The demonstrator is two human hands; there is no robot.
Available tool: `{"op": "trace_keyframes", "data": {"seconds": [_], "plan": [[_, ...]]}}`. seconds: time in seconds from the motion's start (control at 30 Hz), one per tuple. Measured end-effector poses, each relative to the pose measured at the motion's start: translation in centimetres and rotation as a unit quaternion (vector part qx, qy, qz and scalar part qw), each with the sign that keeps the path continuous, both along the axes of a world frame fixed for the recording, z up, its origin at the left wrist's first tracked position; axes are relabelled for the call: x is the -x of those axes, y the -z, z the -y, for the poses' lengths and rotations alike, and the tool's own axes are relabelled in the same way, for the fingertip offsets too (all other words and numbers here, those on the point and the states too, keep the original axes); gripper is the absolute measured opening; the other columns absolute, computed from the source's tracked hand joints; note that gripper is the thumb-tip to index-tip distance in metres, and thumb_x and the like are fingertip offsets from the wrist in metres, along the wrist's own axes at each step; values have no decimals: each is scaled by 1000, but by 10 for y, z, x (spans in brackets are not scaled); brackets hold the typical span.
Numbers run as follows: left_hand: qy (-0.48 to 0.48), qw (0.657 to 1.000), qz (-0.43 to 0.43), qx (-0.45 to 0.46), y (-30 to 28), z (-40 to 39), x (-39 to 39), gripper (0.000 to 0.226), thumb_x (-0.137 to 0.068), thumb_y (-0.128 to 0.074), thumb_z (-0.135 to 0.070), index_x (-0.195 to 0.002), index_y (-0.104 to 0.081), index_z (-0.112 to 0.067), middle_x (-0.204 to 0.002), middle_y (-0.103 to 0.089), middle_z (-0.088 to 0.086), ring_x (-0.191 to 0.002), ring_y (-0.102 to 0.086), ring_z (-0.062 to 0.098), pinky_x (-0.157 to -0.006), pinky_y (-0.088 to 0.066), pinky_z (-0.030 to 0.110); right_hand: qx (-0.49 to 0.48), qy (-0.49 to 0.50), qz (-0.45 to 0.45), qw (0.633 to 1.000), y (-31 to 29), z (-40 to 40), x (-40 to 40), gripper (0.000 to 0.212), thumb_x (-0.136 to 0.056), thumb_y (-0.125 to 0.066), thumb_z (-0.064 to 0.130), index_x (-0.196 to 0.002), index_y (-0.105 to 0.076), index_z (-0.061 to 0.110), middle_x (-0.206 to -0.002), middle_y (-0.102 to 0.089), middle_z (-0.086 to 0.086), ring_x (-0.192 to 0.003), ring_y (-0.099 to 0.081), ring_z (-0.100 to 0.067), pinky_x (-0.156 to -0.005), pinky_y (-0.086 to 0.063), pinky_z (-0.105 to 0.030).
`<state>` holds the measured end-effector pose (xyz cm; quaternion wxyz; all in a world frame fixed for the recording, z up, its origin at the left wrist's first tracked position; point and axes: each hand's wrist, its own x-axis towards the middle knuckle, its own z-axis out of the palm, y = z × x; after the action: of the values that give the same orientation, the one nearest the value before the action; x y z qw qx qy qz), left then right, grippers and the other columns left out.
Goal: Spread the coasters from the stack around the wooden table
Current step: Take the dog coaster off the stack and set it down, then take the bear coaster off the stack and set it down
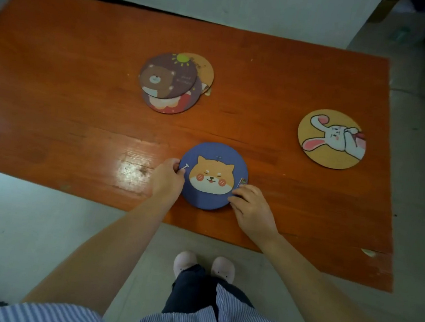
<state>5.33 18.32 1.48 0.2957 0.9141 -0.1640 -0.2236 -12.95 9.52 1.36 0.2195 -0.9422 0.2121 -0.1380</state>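
Observation:
A blue round coaster with a dog face (214, 171) lies flat near the front edge of the orange wooden table (66, 107). My left hand (168, 178) pinches its left rim, and my right hand (250, 205) holds its lower right rim. Farther back, near the table's middle, sits a loose stack of coasters (174, 82): a brown bear coaster on top, others fanned out beneath it. A yellow rabbit coaster (331, 138) lies alone at the right side of the table.
The table's front edge runs just below my hands; a chipped corner shows at the front right (369, 252). My slippered feet (204, 266) stand on the pale floor in front of the table. A white wall base runs behind the table.

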Motion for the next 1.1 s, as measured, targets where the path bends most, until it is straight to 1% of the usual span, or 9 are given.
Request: {"op": "trace_keyframes", "data": {"seconds": [0.1, 0.27, 0.43, 0.5, 0.63, 0.7, 0.77, 0.83, 1.1], "plan": [[10, 1000, 9, -7, -1, -6, 0, 11, -89, -52, -11, -83, -60, -5, -65, -50, 3, -65, -45, 25, -58, -33, 31, 5, -17, 0, 1000, 2, -3, 2, 20, -58, -84, -8, -75, -75, -4, -79, -75, -20, -80, -71, -38, -72, -59, -47], [17, 1000, 17, 3, 0, -16, 0, 9, -89, -53, -12, -83, -60, -11, -75, -56, 11, -67, -48, 26, -61, -36, 32, 21, -38, -35, 998, 6, -2, -1, 20, -59, -83, -6, -77, -75, 0, -84, -76, -19, -86, -70, -39, -74, -59, -49], [19, 999, 31, 15, 4, -16, -1, 16, -88, -54, -13, -86, -64, -1, -71, -57, 10, -65, -48, 25, -60, -35, 32, 17, -56, -61, 996, 11, 0, 1, 20, -64, -82, 0, -83, -75, 2, -92, -74, -17, -93, -68, -37, -79, -58, -50], [27, 999, 42, 2, 8, -17, -2, 16, -88, -55, -13, -94, -63, 0, -82, -60, 16, -72, -52, 28, -63, -38, 35, 22, -62, -66, 996, 10, 1, 2, 21, -64, -82, 0, -84, -75, 2, -92, -74, -17, -93, -68, -37, -80, -58, -50], [-3, 1000, 27, 14, 12, -19, -1, 37, -87, -57, -15, -122, -51, -4, -119, -52, 19, -100, -54, 32, -87, -46, 41, 44, -64, -106, 991, -6, 3, -11, 10, -65, -79, 1, -74, -75, 3, -77, -73, -14, -77, -68, -35, -68, -58, -43], [18, 999, 24, 19, 10, -20, -1, 36, -88, -54, -17, -122, -50, -6, -121, -49, 18, -102, -53, 32, -87, -46, 41, 62, -65, -161, 983, -16, 5, -28, 5, -74, -70, 6, -78, -72, 4, -77, -70, -13, -74, -64, -33, -65, -54, -38], [42, 998, 40, 7, 8, -25, -9, 33, -89, -52, -19, -120, -51, -7, -121, -49, 17, -104, -52, 33, -86, -46, 41, 37, -51, -238, 969, -22, 10, -52, 19, -88, -51, 13, -96, -67, 6, -97, -69, -13, -88, -61, -32, -72, -51, -38], [44, 997, 65, -7, 5, -36, -29, 33, -88, -51, -18, -118, -53, -6, -121, -51, 18, -107, -52, 34, -88, -46, 42, 34, -48, -279, 959, -26, 13, -81, 22, -93, -43, 14, -97, -63, 5, -106, -66, -14, -96, -59, -30, -74, -51, -38], [65, 983, 125, -115, -1, -103, -187, 37, -89, -45, -19, -123, -49, -4, -126, -51, 20, -115, -46, 37, -93, -43, 46, 27, -38, -203, 978, -34, 3, -234, 23, -93, -44, 15, -96, -61, 0, -102, -63, -18, -101, -55, -32, -80, -49, -39]]}}
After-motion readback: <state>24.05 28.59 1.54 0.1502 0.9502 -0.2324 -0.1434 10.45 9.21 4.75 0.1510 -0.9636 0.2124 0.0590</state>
